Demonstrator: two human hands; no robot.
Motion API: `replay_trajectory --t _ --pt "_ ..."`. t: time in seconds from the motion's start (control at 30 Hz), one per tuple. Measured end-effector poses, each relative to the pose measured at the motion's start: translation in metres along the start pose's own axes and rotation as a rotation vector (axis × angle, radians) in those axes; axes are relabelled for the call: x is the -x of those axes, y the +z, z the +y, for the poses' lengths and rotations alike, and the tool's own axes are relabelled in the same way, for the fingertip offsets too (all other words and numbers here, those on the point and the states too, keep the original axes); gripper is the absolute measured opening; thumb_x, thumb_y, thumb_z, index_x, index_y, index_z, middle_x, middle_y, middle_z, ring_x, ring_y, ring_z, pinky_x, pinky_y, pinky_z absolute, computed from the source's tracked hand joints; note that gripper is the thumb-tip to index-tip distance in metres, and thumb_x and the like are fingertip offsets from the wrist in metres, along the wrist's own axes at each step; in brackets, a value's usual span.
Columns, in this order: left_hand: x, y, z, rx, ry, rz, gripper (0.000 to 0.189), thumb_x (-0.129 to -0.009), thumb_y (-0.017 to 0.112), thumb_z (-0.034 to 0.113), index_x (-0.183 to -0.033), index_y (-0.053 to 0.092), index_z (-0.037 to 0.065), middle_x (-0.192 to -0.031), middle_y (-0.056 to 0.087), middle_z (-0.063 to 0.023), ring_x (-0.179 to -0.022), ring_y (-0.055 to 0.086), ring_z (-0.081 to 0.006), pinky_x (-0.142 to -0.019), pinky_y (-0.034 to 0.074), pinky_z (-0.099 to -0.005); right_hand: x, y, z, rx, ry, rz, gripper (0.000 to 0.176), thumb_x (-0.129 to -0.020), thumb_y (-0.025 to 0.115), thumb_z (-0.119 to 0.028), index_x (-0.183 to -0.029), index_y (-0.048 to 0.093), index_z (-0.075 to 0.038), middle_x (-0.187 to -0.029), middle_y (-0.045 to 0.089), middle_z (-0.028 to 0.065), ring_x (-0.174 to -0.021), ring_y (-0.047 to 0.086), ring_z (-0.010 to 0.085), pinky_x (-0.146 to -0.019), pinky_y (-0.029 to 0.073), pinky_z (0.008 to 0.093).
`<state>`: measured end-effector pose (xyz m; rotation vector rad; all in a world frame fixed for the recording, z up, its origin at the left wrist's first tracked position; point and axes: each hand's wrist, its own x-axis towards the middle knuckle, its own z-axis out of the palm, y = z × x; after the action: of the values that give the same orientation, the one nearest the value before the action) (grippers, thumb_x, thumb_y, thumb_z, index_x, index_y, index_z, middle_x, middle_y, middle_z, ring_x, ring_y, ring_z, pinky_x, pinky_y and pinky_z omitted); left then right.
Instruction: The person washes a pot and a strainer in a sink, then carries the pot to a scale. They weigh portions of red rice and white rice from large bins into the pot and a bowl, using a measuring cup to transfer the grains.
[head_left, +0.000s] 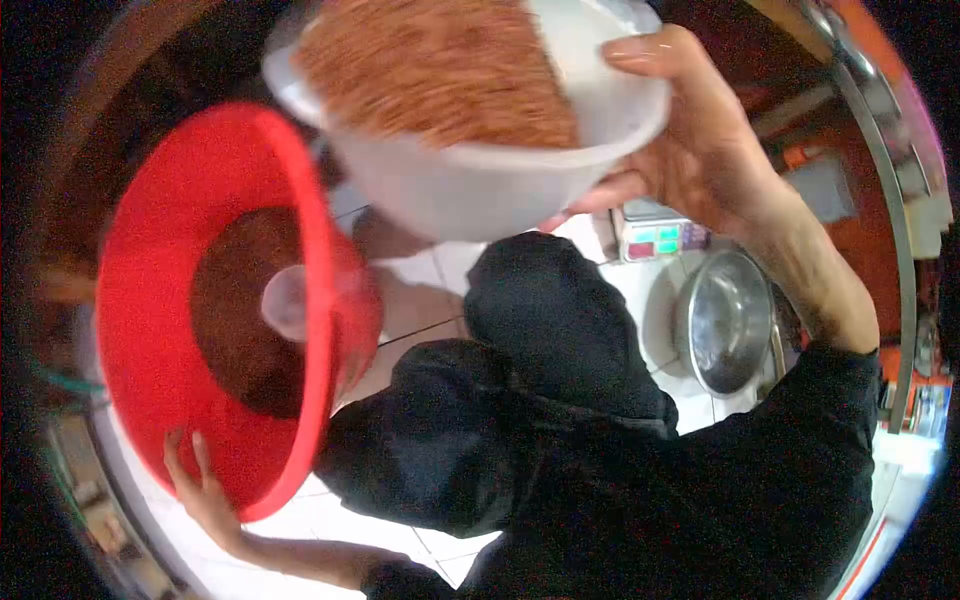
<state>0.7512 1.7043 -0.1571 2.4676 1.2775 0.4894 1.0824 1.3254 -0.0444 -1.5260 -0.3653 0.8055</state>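
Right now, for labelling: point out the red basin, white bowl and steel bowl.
red basin (150, 260), head view, inner wall.
white bowl (480, 190), head view, outer wall.
steel bowl (725, 320), head view, inner base.

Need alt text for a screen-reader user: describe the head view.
The right hand holds a translucent white plastic bowl of reddish-brown shreds next to a tilted red plastic basin, gripped at its rim by the left hand. The basin contains dark brown powder and a small clear plastic cup; below lie black clothing, a round steel bowl and a white tiled floor.
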Motion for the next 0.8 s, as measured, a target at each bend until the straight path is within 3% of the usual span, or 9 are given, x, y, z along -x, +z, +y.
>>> replay_trajectory --t 0.13,0.27,0.37,0.43,0.5,0.57,0.6,0.7,0.8 --pt "0.002 -0.001 -0.020 0.091 -0.059 -0.003 0.048 -0.093 0.059 0.034 -0.127 0.053 0.001 -0.131 0.052 -0.0134 -0.123 0.046 -0.0258 -0.108 0.031 -0.0377 0.053 -0.058 0.014 -0.018 -0.079 0.365 0.085 -0.084 0.041 -0.061 -0.134 0.037 0.007 -0.120 0.056 0.0242 -0.093 0.065 0.0339 -0.080 0.057 0.0346" --pt "0.005 -0.014 -0.018 0.011 -0.064 -0.030 0.049 -0.095 0.051 0.035 -0.129 0.052 0.000 -0.132 0.052 -0.0160 -0.121 0.047 -0.0288 -0.105 0.032 -0.0387 0.094 -0.151 0.041 -0.081 -0.023 0.422 0.078 -0.088 0.043 -0.057 -0.133 0.037 0.006 -0.124 0.052 0.0270 -0.096 0.065 0.0318 -0.085 0.056 0.0356" --pt "-0.004 -0.021 -0.048 -0.091 0.015 -0.096 0.048 -0.095 0.050 0.033 -0.129 0.052 0.000 -0.130 0.053 -0.0165 -0.119 0.048 -0.0292 -0.104 0.034 -0.0380 0.104 -0.208 0.065 -0.172 -0.030 0.709 0.076 -0.087 0.048 -0.053 -0.128 0.041 0.011 -0.112 0.059 0.0291 -0.091 0.066 0.0312 -0.085 0.054 0.0337" --pt "-0.006 -0.018 -0.048 -0.043 0.027 -0.115 0.048 -0.095 0.051 0.034 -0.128 0.053 0.000 -0.130 0.053 -0.0170 -0.118 0.049 -0.0287 -0.103 0.035 -0.0379 0.104 -0.257 0.089 -0.029 -0.021 0.742 0.071 -0.090 0.052 -0.049 -0.132 0.037 0.007 -0.124 0.051 0.0227 -0.089 0.067 0.0248 -0.084 0.055 0.0309" --pt "-0.009 -0.018 -0.051 -0.043 -0.005 -0.119 0.048 -0.095 0.051 0.037 -0.126 0.055 0.000 -0.129 0.053 -0.0168 -0.117 0.050 -0.0283 -0.102 0.036 -0.0383 0.095 -0.324 0.123 0.168 0.026 0.881 0.071 -0.086 0.058 -0.052 -0.123 0.048 0.007 -0.116 0.057 0.0190 -0.088 0.067 0.0224 -0.078 0.056 0.0285" --pt "-0.008 -0.015 -0.045 -0.051 -0.039 -0.114 0.049 -0.095 0.050 0.039 -0.125 0.056 0.000 -0.129 0.053 -0.0171 -0.116 0.050 -0.0291 -0.101 0.037 -0.0389 0.072 -0.353 0.143 0.420 0.149 1.123 0.071 -0.076 0.069 -0.054 -0.110 0.059 0.008 -0.104 0.062 0.0192 -0.087 0.067 0.0252 -0.075 0.056 0.0318" --pt "-0.007 -0.014 -0.043 -0.052 -0.073 -0.103 0.050 -0.095 0.049 0.040 -0.124 0.056 0.000 -0.129 0.054 -0.0173 -0.116 0.051 -0.0300 -0.101 0.037 -0.0396 0.064 -0.366 0.147 0.421 0.154 1.127 0.071 -0.076 0.069 -0.054 -0.110 0.059 0.008 -0.104 0.062 0.0192 -0.087 0.067 0.0252 -0.075 0.056 0.0318" --pt "-0.007 -0.011 -0.042 -0.225 -0.074 -0.103 0.054 -0.095 0.046 0.045 -0.124 0.056 0.000 -0.129 0.054 -0.0185 -0.115 0.052 -0.0321 -0.101 0.038 -0.0409 0.045 -0.403 0.174 0.998 0.282 1.105 0.091 -0.067 0.077 -0.053 -0.120 0.047 0.014 -0.106 0.061 0.0278 -0.092 0.065 0.0375 -0.074 0.055 0.0416" --pt "-0.006 -0.010 -0.035 -0.215 -0.084 -0.109 0.056 -0.095 0.044 0.047 -0.125 0.056 0.000 -0.129 0.053 -0.0199 -0.115 0.052 -0.0337 -0.100 0.038 -0.0418 0.035 -0.411 0.201 1.253 0.115 1.276 0.100 -0.058 0.080 -0.061 -0.116 0.047 0.014 -0.119 0.050 0.0321 -0.106 0.057 0.0428 -0.086 0.050 0.0459"
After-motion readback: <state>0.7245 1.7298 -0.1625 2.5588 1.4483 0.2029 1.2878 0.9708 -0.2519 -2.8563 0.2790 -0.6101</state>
